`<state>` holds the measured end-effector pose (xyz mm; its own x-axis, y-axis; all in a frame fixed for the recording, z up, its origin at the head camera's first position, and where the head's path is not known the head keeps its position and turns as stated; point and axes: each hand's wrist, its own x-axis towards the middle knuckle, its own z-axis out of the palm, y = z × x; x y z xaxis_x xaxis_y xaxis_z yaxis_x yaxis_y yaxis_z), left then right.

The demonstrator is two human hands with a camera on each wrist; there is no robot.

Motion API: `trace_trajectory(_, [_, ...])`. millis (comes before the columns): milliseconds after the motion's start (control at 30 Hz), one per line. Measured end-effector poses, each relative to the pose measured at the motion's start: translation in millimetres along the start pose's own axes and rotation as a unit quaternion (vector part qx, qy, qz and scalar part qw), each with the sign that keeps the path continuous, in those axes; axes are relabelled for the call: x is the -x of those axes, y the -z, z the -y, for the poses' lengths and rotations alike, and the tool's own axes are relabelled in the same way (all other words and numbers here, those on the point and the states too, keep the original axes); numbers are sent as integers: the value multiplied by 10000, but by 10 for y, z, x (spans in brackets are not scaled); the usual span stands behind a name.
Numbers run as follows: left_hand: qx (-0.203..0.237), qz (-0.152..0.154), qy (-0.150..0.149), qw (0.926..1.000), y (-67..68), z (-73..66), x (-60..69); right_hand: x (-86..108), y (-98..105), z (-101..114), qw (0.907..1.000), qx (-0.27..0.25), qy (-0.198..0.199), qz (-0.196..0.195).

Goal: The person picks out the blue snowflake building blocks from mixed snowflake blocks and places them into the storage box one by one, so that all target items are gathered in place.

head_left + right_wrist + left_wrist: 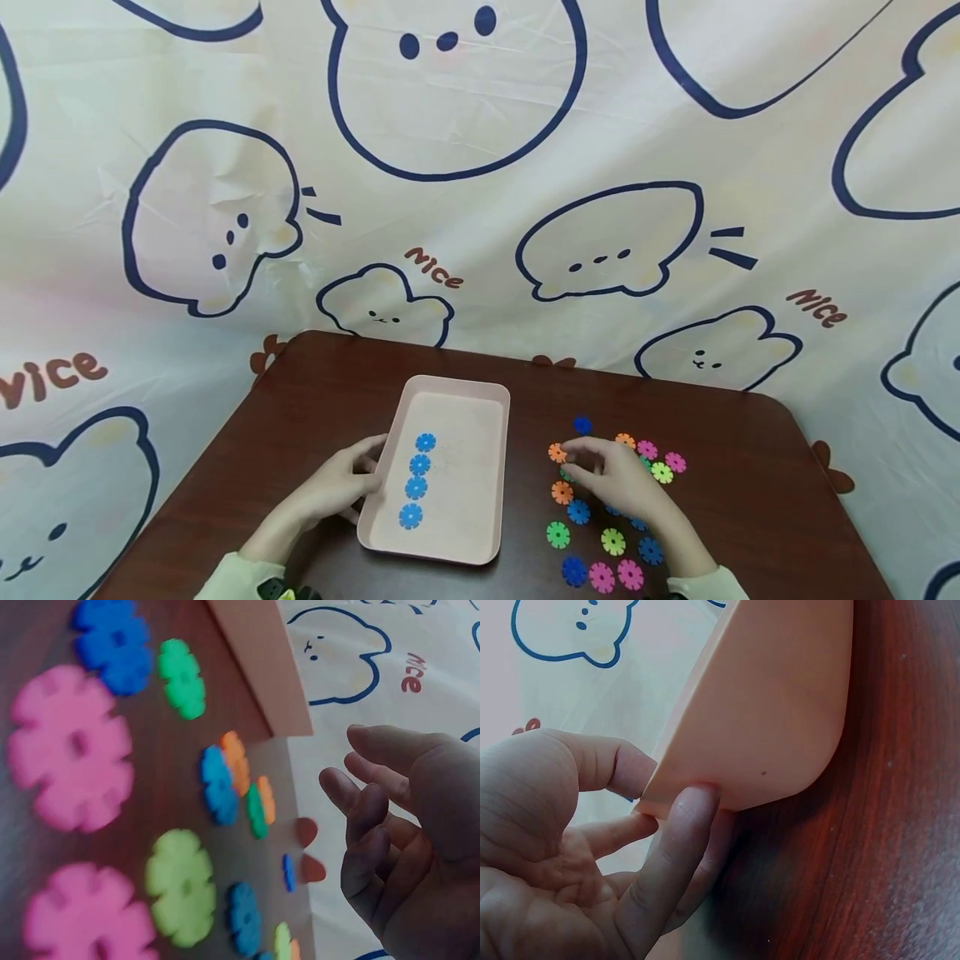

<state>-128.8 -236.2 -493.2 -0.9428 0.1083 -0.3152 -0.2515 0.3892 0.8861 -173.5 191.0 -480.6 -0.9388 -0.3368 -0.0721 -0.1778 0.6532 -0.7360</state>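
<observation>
My left hand (335,483) pinches the left rim of a pale pink tray (468,546), with its thumb and fingers on either side of the wall in the left wrist view. Four-sided and shallow, the tray bears a column of several blue snowflake discs (416,487) in its left half. My right hand (617,477) hovers over loose discs to the right of the tray. Its fingers are relaxed and bent, and nothing shows between them in the right wrist view. Near its fingertips lies an orange disc (557,452); a pink disc (71,748) looms large in the right wrist view.
Loose notched discs in several colours lie on the dark wooden table (315,400), including a green disc (558,535), a dark blue disc (574,572) and a yellow-green disc (612,542). Behind the table hangs a cartoon-print cloth (480,217).
</observation>
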Motion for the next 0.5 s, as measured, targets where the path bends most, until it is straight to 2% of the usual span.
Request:
trace_trajectory(300, [69,88,-72,9999,2,-5,14,251,-55,-283,9998,-106,-11,182])
trace_trajectory(500, [-22,-13,14,10000,7,-19,29,371,-129,-408,9988,474,19,72])
